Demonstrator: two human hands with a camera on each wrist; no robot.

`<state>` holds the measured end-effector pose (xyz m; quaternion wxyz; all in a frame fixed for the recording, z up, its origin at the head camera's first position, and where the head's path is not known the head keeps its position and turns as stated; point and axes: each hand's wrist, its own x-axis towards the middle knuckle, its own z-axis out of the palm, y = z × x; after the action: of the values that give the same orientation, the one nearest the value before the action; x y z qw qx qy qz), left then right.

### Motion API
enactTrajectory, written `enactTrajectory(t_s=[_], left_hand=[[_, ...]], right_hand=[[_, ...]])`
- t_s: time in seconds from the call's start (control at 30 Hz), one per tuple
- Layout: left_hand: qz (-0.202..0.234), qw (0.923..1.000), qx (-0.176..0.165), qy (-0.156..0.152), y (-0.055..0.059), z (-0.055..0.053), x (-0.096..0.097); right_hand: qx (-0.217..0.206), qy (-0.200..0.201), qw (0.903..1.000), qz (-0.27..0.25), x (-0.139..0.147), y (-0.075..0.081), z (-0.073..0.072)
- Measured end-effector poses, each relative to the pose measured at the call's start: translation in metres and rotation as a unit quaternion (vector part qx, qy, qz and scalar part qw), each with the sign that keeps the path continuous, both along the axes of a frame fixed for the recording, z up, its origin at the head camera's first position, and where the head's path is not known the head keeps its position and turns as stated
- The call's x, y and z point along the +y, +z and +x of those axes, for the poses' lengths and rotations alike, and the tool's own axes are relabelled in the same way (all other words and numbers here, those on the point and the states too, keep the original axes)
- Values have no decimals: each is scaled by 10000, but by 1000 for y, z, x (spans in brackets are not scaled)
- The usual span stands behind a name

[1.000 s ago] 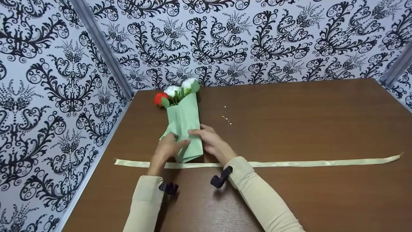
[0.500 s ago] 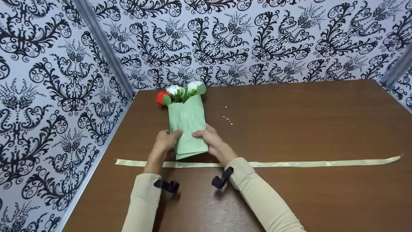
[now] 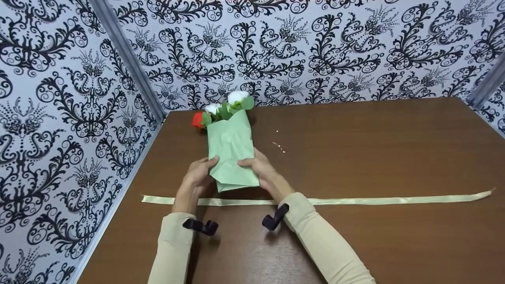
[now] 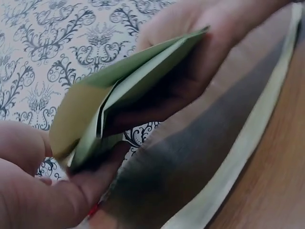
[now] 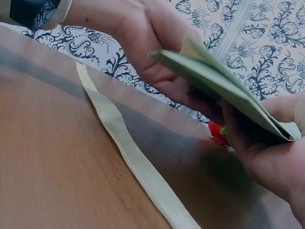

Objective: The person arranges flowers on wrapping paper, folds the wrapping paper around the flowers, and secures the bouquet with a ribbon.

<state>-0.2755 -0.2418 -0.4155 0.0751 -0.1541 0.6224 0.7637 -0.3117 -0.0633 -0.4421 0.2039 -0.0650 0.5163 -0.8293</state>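
Both hands hold a bouquet wrapped in light green paper [image 3: 230,148]. My left hand [image 3: 196,172] grips its left edge, thumb on the front and fingers behind. At the right edge my right hand [image 3: 263,167] does the same. Out of the wrapper's top show a red flower [image 3: 197,120], two white flowers [image 3: 238,96] and green leaves [image 3: 247,103]; the stems are hidden inside. In the right wrist view the folded lower end of the paper [image 5: 214,83] is lifted over the table, with fingers of both hands underneath.
A pale satin ribbon [image 3: 355,201] lies stretched across the brown table [image 3: 375,157], passing below the wrists. Small light scraps [image 3: 278,146] lie right of the bouquet. Patterned walls [image 3: 276,47] stand behind and on the left.
The left hand has shifted from the paper's front to its left edge. The wrapper has turned flatter toward the camera, and its lower end has risen slightly. The ribbon stays put.
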Motion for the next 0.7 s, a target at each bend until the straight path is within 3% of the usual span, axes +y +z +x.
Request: enactTrajectory(t_s=[0.17,0.27,0.5,0.63,0.7], left_hand=[[765,9970,122,61,3,-1,0],[821,9959,390,18,7,0,2],[214,9928,1091,441,14,6,11],[-381,9814,1789,591,18,11,21],[-725,9703,2228,597,20,13,28]], right_hand=[[375,94,9993,-19,4,6,0],[642,120,9978,-130,7,9,0],[1242,466,9904,-384,21,17,-1],[1682,484,9846,-23,38,29,-3],[1902,459,9805,195,48,35,-4]])
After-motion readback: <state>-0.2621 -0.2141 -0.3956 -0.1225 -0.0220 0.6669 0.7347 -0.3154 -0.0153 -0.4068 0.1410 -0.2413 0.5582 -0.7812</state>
